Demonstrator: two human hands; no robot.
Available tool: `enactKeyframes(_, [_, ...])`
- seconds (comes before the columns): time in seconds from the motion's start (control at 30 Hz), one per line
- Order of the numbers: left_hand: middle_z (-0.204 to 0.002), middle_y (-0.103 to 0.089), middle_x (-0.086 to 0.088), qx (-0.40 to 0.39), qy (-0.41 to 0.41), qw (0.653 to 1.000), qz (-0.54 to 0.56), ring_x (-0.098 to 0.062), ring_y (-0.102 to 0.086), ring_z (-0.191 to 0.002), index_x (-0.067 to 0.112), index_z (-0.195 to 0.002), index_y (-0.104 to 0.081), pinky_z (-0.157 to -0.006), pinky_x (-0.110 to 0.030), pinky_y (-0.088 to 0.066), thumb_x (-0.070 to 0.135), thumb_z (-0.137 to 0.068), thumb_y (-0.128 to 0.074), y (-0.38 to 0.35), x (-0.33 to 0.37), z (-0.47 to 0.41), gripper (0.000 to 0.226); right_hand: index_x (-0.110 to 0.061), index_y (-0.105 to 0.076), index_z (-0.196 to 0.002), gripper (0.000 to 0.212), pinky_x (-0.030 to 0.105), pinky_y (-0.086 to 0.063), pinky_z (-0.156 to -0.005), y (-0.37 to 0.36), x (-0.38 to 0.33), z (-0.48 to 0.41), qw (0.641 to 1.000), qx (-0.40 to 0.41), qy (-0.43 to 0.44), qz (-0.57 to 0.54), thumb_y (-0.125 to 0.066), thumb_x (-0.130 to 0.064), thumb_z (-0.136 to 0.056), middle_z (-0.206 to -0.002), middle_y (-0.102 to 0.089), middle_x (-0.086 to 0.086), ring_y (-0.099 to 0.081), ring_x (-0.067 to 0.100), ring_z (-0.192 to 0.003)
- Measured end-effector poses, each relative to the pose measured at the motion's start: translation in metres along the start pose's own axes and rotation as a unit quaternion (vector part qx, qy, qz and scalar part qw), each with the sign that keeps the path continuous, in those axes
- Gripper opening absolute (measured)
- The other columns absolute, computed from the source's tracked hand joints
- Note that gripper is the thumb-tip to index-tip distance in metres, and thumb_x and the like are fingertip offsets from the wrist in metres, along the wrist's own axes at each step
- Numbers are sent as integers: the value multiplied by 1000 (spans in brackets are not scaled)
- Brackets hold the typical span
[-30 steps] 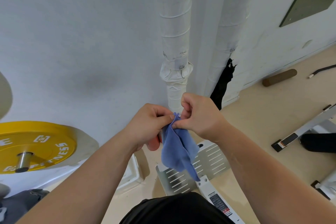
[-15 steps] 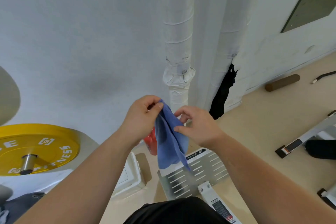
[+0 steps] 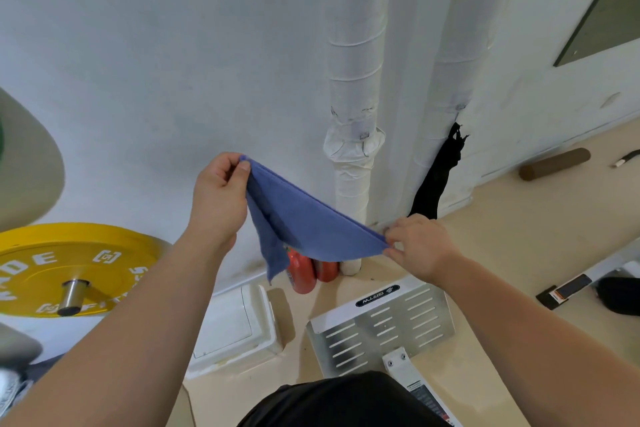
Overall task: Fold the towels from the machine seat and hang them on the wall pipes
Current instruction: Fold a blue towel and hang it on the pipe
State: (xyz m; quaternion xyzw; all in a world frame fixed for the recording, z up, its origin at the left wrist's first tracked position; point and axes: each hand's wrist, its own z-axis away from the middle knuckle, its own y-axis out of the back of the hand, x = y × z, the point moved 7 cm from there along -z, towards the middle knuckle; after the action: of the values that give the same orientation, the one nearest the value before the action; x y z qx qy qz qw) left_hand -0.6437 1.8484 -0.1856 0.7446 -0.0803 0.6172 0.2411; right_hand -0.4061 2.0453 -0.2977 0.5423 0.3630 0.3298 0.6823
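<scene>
Both hands, the left hand (image 3: 216, 198) and right hand (image 3: 420, 248), pinch opposite corners of the soft blue cloth towel (image 3: 304, 229), stretched in the air before the white wrapped wall pipes (image 3: 353, 80); light and limp, it likely handles best gripped at its corners.

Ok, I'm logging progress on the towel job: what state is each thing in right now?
blue towel: looks doubled over, stretched in the air between both hands, one end drooping.
left hand: pinches the towel's upper corner.
right hand: pinches the lower corner.
wall pipes: upright, wrapped in white, no blue towel on them.
black cloth: hangs against the right pipe.
yellow weight plate: mounted on a metal sleeve.
</scene>
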Motion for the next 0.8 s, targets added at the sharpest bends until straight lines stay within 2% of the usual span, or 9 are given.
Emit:
enactKeyframes(0.1, [-76, -57, 5, 22, 37, 999, -21, -10, -47, -72, 23, -86, -62, -67, -26, -42, 20, -104, -50, 10, -20, -9, 22, -23, -71, -95, 18, 33, -47, -75, 11, 7, -3, 997, 39, -26, -58, -60, -37, -91, -91, -68, 2, -63, 26, -92])
enactKeyframes(0.2, [-79, -56, 2, 42, 94, 994, -43, -17, -47, -78, 20, -88, -63, -67, -29, -40, 23, -104, -49, 21, -44, -14, 22, -20, -72, -73, 9, 29, -41, -64, 29, 19, 0, 967, 110, -70, -219, -77, -23, -79, -69, -67, -2, -62, 18, -70])
enactKeyframes(0.33, [-80, -57, -1, 38, 123, 991, -35, -18, -46, -77, 14, -93, -65, -67, -31, -40, 22, -104, -50, 23, -62, -11, 20, -10, -70, -66, 17, 36, -53, -69, 50, 35, 8, 838, 168, -129, -504, -80, 1, -75, -72, -72, 17, -62, 20, -64])
enactKeyframes(0.4, [-83, -59, -3, 31, 125, 992, -18, -19, -47, -78, 14, -92, -66, -73, -34, -44, 22, -104, -50, 19, -64, -9, 21, -9, -67, -68, 21, 41, -56, -75, 56, 40, 10, 784, 170, -136, -582, -76, 7, -77, -74, -69, 23, -65, 26, -69])
enactKeyframes(0.43, [-85, -60, -5, 28, 126, 992, -5, -19, -48, -79, 13, -92, -66, -75, -36, -45, 22, -104, -50, 16, -65, -8, 22, -9, -66, -69, 22, 42, -57, -77, 58, 43, 11, 776, 166, -136, -592, -75, 8, -79, -73, -68, 22, -65, 28, -70])
enactKeyframes(0.53, [-84, -58, -4, 13, 127, 992, 11, -17, -46, -77, 13, -90, -64, -70, -33, -41, 22, -105, -48, 8, -63, -4, 23, -11, -63, -75, 21, 41, -59, -73, 56, 49, 13, 810, 150, -147, -548, -72, 6, -81, -68, -64, 15, -63, 26, -67])
enactKeyframes(0.63, [-77, -55, 0, -5, 116, 993, -5, -14, -44, -71, 14, -86, -62, -64, -28, -37, 22, -105, -48, 0, -60, -2, 25, -12, -64, -94, 21, 37, -60, -73, 47, 51, 16, 810, 139, -173, -543, -68, 7, -85, -71, -61, 12, -63, 23, -72])
enactKeyframes(0.7, [-76, -56, 1, -12, 114, 993, -23, -13, -44, -69, 13, -87, -63, -62, -28, -36, 24, -105, -48, -5, -56, -1, 25, -7, -65, -108, 25, 38, -62, -74, 43, 48, 18, 775, 141, -203, -581, -66, 6, -87, -73, -60, 10, -64, 19, -70])
enactKeyframes(0.8, [-76, -56, 0, -14, 119, 992, -24, -15, -45, -70, 9, -89, -64, -62, -29, -36, 22, -103, -50, -16, -52, 3, 24, -8, -65, -105, 21, 37, -63, -72, 43, 31, 21, 708, 135, -236, -652, -60, 6, -90, -80, -61, 12, -64, 17, -66])
